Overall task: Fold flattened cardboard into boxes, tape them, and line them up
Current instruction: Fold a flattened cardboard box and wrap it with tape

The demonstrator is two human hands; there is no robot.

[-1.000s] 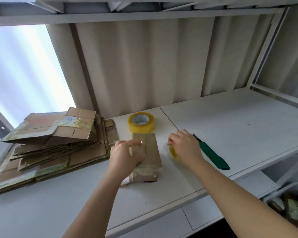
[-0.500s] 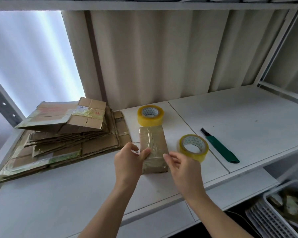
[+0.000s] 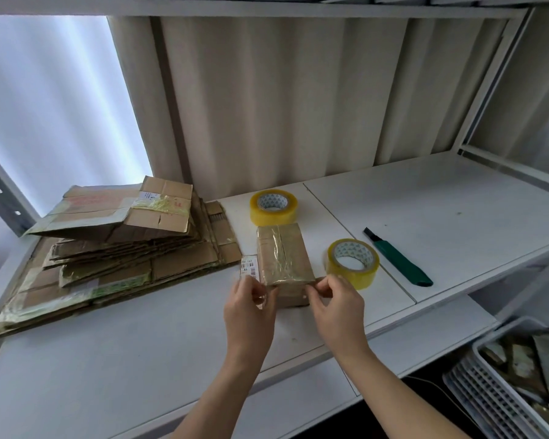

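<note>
A small brown cardboard box (image 3: pixel 282 255) with shiny tape along its top seam stands on the white shelf (image 3: pixel 441 210). My left hand (image 3: pixel 251 308) pinches the box's near left corner, fingers curled at the tape end. At the near right corner my right hand (image 3: pixel 333 302) pinches the box with thumb and fingers. One yellow tape roll (image 3: pixel 353 263) lies just right of the box, a second roll (image 3: pixel 273 206) behind it. A stack of flattened cardboard (image 3: pixel 118 242) lies to the left.
A green-handled cutter (image 3: pixel 398 258) lies right of the near tape roll. A white plastic basket (image 3: pixel 501 384) with cardboard pieces sits below at the lower right. A corrugated wall closes the back of the shelf.
My right hand left the tape roll beside the box and came to the box's near right corner. My left hand slid from the box's top to its near left corner.
</note>
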